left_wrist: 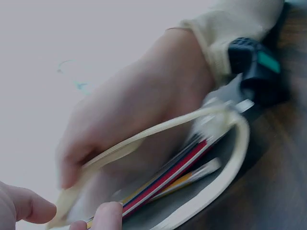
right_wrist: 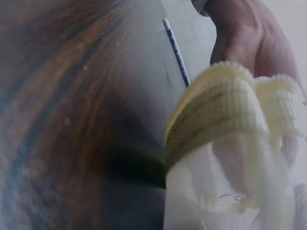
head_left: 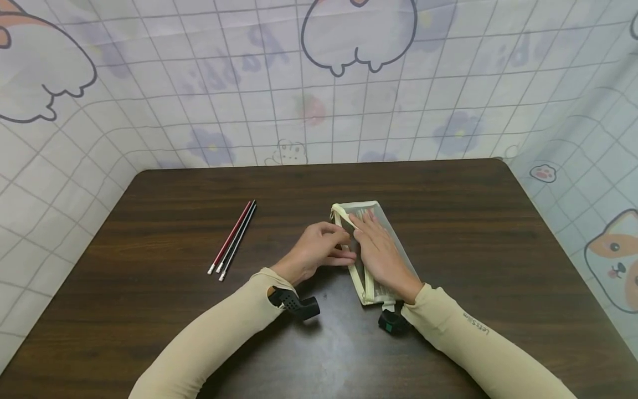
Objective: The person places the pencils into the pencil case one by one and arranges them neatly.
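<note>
A pale translucent pencil case with cream zipper edging lies unzipped on the table. My right hand lies along its top, fingers stretched forward. In the left wrist view, this hand's thumb hooks over the zipper edging, and the mouth gapes. Inside are a red striped pencil and a yellow one, partly hidden. My left hand is at the case's left side, thumb and fingers apart, fingertips right at the opening. Nothing shows between them.
Three pencils, one red and two darker, lie side by side on the dark wooden table, left of my hands. Black wrist cameras hang below both cuffs. A white patterned cloth rises behind the table's far edge.
</note>
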Available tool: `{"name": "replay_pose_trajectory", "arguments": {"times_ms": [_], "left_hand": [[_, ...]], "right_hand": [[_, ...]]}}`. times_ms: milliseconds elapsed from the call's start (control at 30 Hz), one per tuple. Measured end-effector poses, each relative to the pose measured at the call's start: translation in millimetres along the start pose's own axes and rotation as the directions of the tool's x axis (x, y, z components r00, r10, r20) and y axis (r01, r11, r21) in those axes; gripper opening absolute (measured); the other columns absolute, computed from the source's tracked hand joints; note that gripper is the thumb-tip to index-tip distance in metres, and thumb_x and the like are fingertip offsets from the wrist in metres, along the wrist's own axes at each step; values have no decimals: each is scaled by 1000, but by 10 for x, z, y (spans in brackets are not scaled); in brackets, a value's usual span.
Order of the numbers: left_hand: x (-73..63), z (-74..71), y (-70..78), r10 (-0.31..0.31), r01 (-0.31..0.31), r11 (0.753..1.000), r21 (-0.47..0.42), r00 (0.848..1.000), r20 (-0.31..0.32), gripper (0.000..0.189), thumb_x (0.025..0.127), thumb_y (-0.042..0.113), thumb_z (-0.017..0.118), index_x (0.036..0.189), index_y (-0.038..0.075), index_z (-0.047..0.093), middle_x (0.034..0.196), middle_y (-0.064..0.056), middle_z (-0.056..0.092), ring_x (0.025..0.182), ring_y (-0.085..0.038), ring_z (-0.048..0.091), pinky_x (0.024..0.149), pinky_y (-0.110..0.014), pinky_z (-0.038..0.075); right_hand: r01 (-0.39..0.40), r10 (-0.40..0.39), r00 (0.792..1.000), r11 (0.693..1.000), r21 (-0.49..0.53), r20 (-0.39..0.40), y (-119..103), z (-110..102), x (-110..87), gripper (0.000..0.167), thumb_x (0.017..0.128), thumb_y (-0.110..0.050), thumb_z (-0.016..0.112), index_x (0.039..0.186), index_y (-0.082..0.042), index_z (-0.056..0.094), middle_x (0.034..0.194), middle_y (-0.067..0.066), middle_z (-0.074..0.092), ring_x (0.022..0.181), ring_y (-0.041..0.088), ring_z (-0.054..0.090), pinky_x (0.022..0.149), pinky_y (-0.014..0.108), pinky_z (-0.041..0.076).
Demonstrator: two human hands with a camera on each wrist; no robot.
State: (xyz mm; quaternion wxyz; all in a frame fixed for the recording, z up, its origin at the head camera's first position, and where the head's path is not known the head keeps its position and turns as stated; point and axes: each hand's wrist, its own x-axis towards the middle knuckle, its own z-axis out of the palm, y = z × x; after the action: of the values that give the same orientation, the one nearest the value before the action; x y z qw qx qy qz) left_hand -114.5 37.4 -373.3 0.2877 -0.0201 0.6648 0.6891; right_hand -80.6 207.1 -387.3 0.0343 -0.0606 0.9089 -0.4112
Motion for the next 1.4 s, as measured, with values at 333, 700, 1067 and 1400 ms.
{"name": "replay_pose_trajectory", "arguments": {"times_ms": [333,700,1067,1400], "left_hand": [[-188,-647,287,105,-108,994,-19,986,-131,40,105,13,56,139,-4,48,125,-19,59,93,-20,76,90,-37,66],[-428,-1318,437,145,-173,976,-129,968,-204,19,106,24,59,120,12,56,113,-5,57,96,-14,73,95,-29,63],[-534,-1750,480,151,-218,933,-285,959,-240,25,100,20,70,119,10,58,100,-1,68,95,-16,75,89,-25,65],[-507,-2132,364,115,-173,948,-266,968,-221,25,98,23,72,119,13,61,102,1,70,100,-15,73,91,-26,64]], "right_hand": [[33,-33,999,999,19,-14,-9,-17,-7,52,114,-30,27,161,-12,35,172,18,22,164,34,11,135,58,11],[27,-27,1000,999,34,-2,-22,4,-51,52,114,-34,27,162,-17,35,174,13,18,165,31,10,135,56,12],[50,-49,999,999,10,-12,-13,33,-41,50,113,-28,30,160,-12,38,172,16,21,164,32,11,136,54,10],[52,-52,999,999,8,-3,-9,39,-44,50,113,-28,30,160,-13,38,172,16,22,164,33,10,135,58,9]]}}
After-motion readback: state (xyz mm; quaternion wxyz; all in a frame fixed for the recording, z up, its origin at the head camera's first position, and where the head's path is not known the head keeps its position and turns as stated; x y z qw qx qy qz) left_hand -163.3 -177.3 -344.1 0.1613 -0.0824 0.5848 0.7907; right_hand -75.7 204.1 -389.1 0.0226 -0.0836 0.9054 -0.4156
